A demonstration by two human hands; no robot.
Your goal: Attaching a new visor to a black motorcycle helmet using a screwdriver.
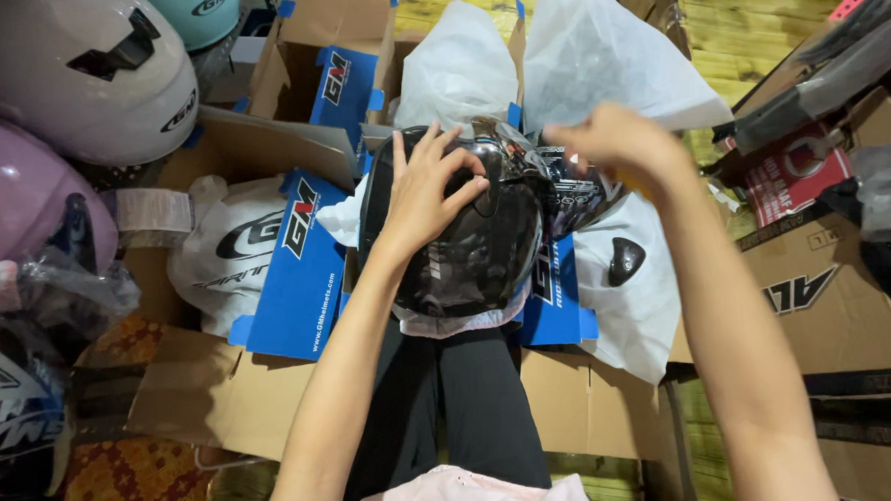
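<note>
Pressing my left hand (pixel 425 186) flat, fingers spread, steadies the black helmet (pixel 455 240) on my lap while my right hand (pixel 611 143) pinches its visor (pixel 563 190).

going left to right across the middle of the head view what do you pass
lilac helmet → white bag with a dark logo → blue box flap → left hand on the glossy black helmet → right hand at the helmet's visor → brown cardboard box
</note>
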